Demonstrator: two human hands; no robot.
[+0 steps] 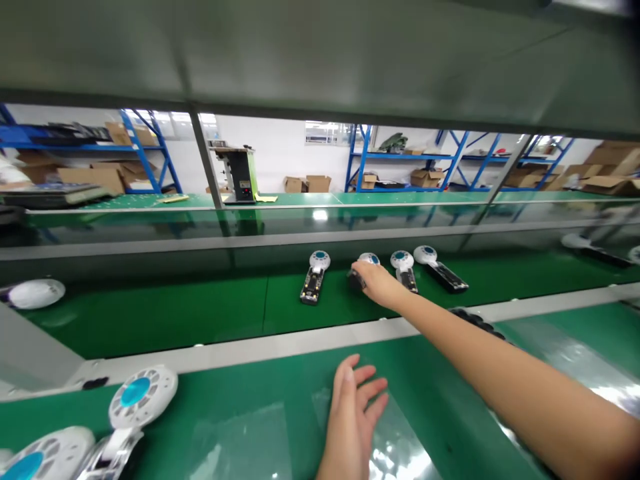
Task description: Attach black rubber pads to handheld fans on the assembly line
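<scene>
On the dark green belt, my right hand [376,281] is closed around the black handle of a handheld fan [370,258], whose white round head shows just past my fingers. My left hand [353,413] is over the near green bench, its fingers apart and nothing in them. Similar fans lie on the belt: one [315,277] to the left of my right hand, another [404,267] close on its right, partly hidden by my arm, and one more [440,268] beyond that. Their handles show circuit boards or black casing.
More white fans [143,400] with blue centres stand at the lower left of the bench. A pale metal rail [225,357] separates bench and belt. A low shelf [320,60] hangs overhead. Clear plastic sheets [245,440] lie on the bench. A black-and-green machine [243,175] stands behind.
</scene>
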